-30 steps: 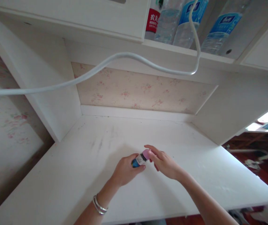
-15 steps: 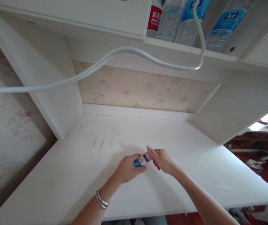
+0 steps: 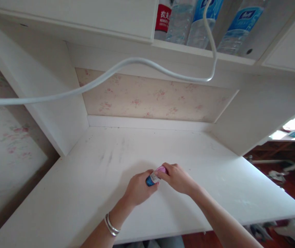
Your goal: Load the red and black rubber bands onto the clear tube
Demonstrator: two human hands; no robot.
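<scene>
My left hand [image 3: 138, 187] is closed round the body of a small blue bottle [image 3: 151, 179] with a white label, held just above the white desk [image 3: 106, 179]. My right hand [image 3: 177, 178] has its fingers wrapped over the bottle's pink cap [image 3: 160, 169]. The two hands meet at the middle front of the desk. Silver bangles [image 3: 110, 225] sit on my left wrist. Most of the bottle is hidden by my fingers.
A white cable [image 3: 126, 65] hangs in a loop across the alcove above the desk. Several water bottles [image 3: 193, 20] stand on the shelf overhead. Side panels wall the desk left and right. A dark red floor [image 3: 286, 179] with clutter lies to the right.
My right hand's fingers, stretched out over the pink cap a second ago, have closed round it. The left hand and bottle have stayed in place.
</scene>
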